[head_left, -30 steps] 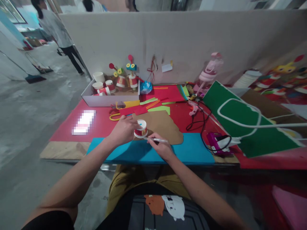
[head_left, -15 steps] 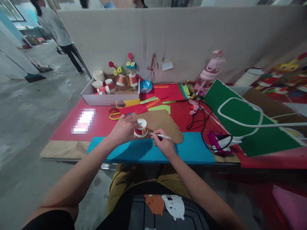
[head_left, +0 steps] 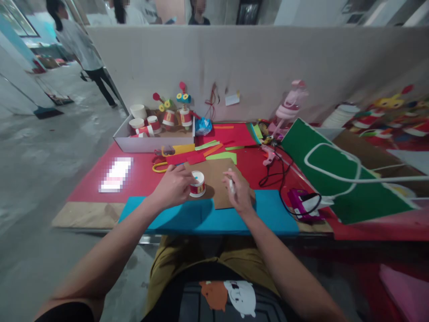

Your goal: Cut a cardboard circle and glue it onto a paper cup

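Upper left, one box (head_left: 154,144), two figures (head_left: 184,117) inside; mid-frame, left hand (head_left: 174,184) touches one cup (head_left: 198,189) (grip? can't tell), right hand (head_left: 239,193) pinches one pen (head_left: 231,184)!

Craft workshop, looks like: worktable (head_left: 87,215) with coloured paper (head_left: 234,135), glue gun (head_left: 268,154), box (head_left: 154,145) of paper-cup figures (head_left: 185,118). Bare grey floor (head_left: 40,179), tall divider (head_left: 248,62), people (head_left: 80,49) beyond, broom (head_left: 48,112).

Cool, dim light here, a pale window (head_left: 16,20) glowing far beyond the left fingers (head_left: 184,176)! Soft shadow pools on the blue sheet (head_left: 268,212) just below them; left of them blazes a pixelated white patch (head_left: 116,174); far right, toy figures (head_left: 390,105) smear, stretched and blurred.
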Action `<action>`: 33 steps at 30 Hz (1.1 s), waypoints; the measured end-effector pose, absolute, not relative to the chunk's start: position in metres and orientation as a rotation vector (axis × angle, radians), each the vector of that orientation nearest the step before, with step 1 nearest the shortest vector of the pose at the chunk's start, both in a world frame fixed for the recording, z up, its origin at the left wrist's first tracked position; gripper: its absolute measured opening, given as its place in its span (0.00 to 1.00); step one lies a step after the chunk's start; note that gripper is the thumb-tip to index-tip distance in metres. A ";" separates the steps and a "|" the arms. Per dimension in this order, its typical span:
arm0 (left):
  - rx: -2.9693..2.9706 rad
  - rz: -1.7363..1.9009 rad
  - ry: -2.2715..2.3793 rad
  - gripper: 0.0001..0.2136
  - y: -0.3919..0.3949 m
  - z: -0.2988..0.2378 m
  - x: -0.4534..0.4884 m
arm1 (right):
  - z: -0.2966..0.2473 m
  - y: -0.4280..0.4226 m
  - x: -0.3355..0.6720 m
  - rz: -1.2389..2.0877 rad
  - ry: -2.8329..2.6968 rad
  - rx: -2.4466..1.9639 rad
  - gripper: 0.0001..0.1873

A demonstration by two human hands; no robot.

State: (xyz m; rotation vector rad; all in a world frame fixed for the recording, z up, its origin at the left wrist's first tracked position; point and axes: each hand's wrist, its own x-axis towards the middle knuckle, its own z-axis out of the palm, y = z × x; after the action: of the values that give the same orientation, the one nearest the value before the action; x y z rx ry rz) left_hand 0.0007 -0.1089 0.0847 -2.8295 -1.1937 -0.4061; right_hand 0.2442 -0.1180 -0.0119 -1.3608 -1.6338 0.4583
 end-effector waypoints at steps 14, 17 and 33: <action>-2.955 -0.816 -1.462 0.26 -0.087 0.064 0.024 | -0.017 -0.002 0.282 0.396 -1.509 -1.682 0.18; -2.896 -1.021 -1.509 0.26 -0.069 0.078 0.034 | -0.020 0.004 0.290 0.374 -1.425 -1.706 0.17; -2.891 -1.548 -1.702 0.23 0.037 0.016 0.135 | -0.005 -0.013 0.309 -0.035 -1.376 -1.906 0.18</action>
State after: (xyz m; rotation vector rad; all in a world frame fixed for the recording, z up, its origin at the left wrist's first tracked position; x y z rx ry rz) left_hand 0.1348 0.0369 0.0156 -2.8905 -1.7024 -1.5476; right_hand 0.3088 -0.0126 -0.0046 -1.9061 -1.3765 -0.0348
